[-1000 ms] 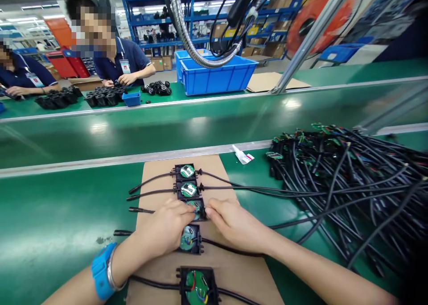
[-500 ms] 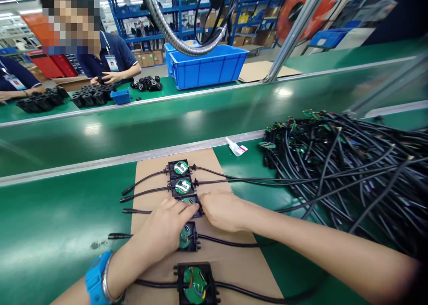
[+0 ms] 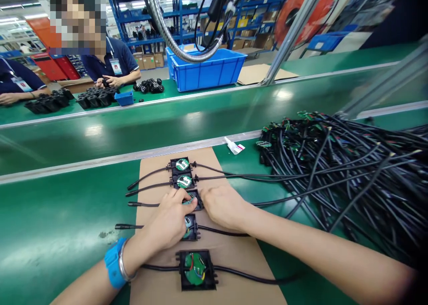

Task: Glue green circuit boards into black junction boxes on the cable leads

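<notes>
Several square black plastic housings, each with a round green circuit board, form a column on a cardboard sheet (image 3: 234, 260). My left hand (image 3: 169, 216) is closed over the third housing from the back (image 3: 199, 201), its thumb on the board and fingers at the left side. At that housing's right edge, my right hand (image 3: 222, 207) is curled around the black cable (image 3: 267, 203); its fingertips are hidden. Behind lie two housings (image 3: 182, 164) with white material on their boards. In front are a partly covered housing (image 3: 192, 227) and the nearest housing (image 3: 197, 269), with coloured wires.
A large heap of black cables (image 3: 327, 162) with green boards lies on the right. A small white tube (image 3: 234, 146) rests near the metal edge. Across the bench, a person (image 3: 113, 64) handles black parts near a blue bin (image 3: 210, 68). A metal flexible hose (image 3: 163, 28) hangs overhead.
My left thumb has drawn in and bent over the third housing's board. My right hand stays at the housing's right edge. The view has shifted slightly.
</notes>
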`<action>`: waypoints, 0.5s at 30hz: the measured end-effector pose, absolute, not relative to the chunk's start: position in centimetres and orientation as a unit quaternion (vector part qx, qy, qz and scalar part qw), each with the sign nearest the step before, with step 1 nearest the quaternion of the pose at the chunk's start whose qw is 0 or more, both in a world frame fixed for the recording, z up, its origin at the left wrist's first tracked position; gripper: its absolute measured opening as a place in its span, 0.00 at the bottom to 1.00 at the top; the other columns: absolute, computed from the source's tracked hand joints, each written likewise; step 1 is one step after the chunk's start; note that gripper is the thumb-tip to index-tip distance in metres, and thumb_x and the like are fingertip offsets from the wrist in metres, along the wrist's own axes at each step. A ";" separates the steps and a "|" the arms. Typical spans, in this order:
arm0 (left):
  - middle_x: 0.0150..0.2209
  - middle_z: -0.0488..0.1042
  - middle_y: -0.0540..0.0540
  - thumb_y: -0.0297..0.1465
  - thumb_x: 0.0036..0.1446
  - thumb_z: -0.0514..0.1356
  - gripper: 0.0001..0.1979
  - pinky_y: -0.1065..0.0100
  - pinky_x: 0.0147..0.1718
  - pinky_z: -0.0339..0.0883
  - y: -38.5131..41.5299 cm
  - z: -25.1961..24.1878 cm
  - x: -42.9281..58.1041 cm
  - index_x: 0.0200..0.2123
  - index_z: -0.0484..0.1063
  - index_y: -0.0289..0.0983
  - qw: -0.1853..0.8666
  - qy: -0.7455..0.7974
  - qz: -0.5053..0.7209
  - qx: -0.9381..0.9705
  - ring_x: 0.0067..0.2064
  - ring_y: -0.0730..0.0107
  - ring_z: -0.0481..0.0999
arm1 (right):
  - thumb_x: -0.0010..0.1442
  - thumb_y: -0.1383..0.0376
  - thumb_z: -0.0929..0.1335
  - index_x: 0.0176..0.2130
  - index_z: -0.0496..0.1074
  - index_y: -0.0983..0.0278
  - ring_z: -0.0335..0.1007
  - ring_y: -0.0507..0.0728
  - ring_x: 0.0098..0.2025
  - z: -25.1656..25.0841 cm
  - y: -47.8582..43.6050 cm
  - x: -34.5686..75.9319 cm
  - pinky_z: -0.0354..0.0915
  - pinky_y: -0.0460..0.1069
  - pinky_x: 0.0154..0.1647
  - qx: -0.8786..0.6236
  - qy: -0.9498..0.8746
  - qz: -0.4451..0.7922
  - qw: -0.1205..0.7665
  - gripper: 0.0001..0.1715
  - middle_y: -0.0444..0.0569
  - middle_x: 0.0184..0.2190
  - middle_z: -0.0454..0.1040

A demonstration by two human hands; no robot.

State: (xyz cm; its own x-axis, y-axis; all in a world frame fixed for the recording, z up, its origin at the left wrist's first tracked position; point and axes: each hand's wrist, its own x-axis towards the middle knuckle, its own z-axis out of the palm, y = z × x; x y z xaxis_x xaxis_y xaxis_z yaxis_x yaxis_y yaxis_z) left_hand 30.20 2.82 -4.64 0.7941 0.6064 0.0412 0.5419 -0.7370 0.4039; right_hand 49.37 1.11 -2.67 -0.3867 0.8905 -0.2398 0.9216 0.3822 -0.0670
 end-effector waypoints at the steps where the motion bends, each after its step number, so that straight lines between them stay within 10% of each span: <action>1: 0.45 0.67 0.42 0.19 0.56 0.48 0.23 0.59 0.44 0.64 2.6 -4.6 30.2 0.51 0.70 0.39 0.201 0.301 0.095 0.927 0.46 0.60 0.65 | 0.59 0.70 0.60 0.32 0.73 0.69 0.72 0.61 0.34 -2.3 1.1 49.6 0.60 0.52 0.35 0.544 0.830 -0.094 0.085 0.13 0.58 0.31 0.76; 10: 0.44 0.71 0.40 0.22 0.55 0.55 0.12 0.51 0.47 0.64 8.1 -4.7 27.8 0.43 0.70 0.35 0.105 0.419 0.202 0.879 0.48 0.54 0.68 | 0.56 0.71 0.64 0.38 0.68 0.67 0.64 0.59 0.41 -3.6 5.2 52.2 0.60 0.52 0.43 0.537 0.817 -0.098 -0.183 0.08 0.53 0.36 0.72; 15: 0.36 0.74 0.47 0.25 0.59 0.56 0.04 0.63 0.42 0.69 9.5 -4.9 27.0 0.37 0.69 0.38 0.122 0.407 0.189 0.886 0.40 0.65 0.73 | 0.62 0.71 0.59 0.41 0.64 0.67 0.66 0.55 0.36 -4.9 5.4 52.8 0.61 0.49 0.38 0.530 0.811 -0.105 -0.223 0.08 0.52 0.36 0.71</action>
State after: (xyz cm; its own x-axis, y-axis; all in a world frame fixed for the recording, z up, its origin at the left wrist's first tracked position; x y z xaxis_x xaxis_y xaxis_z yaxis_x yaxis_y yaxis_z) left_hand 26.97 9.48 -4.89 0.5979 0.7661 0.2357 0.6741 -0.6397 0.3693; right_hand 52.75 5.43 -4.87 -0.3378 0.9074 0.2502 0.8134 0.4151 -0.4075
